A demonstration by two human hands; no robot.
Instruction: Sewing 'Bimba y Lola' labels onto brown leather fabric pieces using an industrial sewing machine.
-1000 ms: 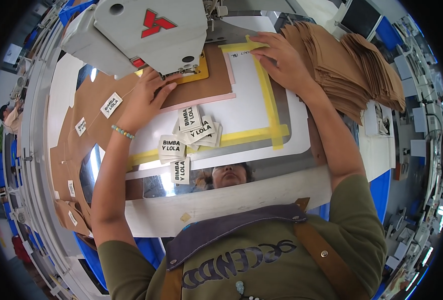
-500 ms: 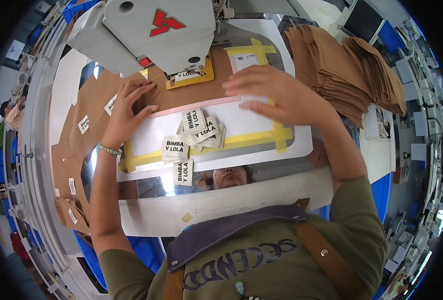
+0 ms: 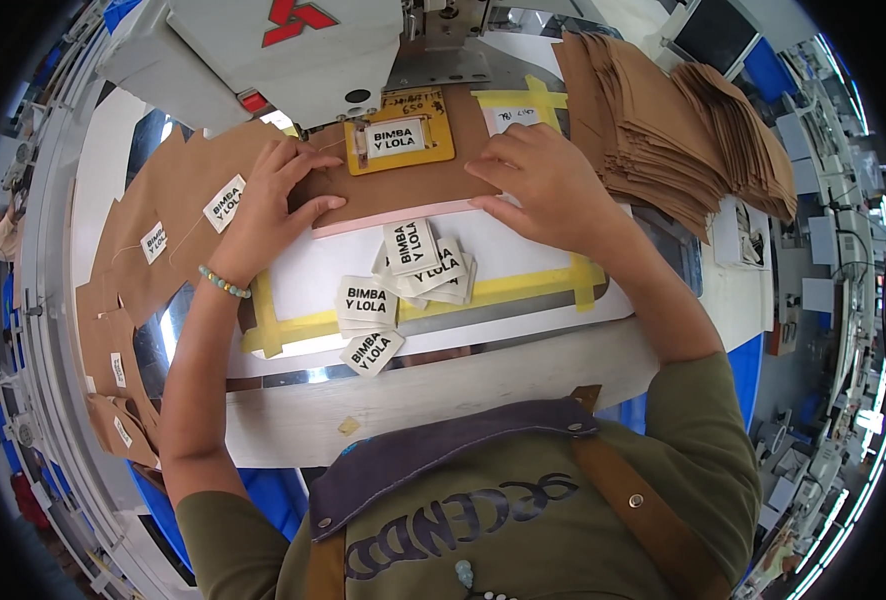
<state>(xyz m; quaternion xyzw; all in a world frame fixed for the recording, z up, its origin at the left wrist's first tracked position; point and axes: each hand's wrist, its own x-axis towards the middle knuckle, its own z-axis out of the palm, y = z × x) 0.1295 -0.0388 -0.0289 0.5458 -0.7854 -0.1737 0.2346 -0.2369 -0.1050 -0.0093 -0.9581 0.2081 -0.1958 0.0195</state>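
Observation:
A brown flat panel (image 3: 403, 190) with a pink lower edge lies under the sewing machine head (image 3: 273, 50). On it sits a yellow frame (image 3: 447, 137) around a white printed label (image 3: 395, 138). My left hand (image 3: 278, 200) rests on the panel left of the frame, its thumb and fingers apart. My right hand (image 3: 543, 190) touches the panel to the right, fingers curved and thumb spread at the pink edge. Neither hand grips anything. Toward me, loose white labels (image 3: 408, 247) lie in a small heap on a white sheet edged with yellow tape (image 3: 508, 290).
A tall pile of brown panels (image 3: 643, 130) stands at the right, beside a white box (image 3: 740, 235). Brown pieces with labels and loose threads (image 3: 178, 215) spread at the left. A dark screen (image 3: 715, 42) is at the far right. The pale table edge (image 3: 443, 385) runs before me.
The yellow frame with its label has come out from beneath the machine head and shows more fully. My right hand has come down onto the panel; the left remains on it.

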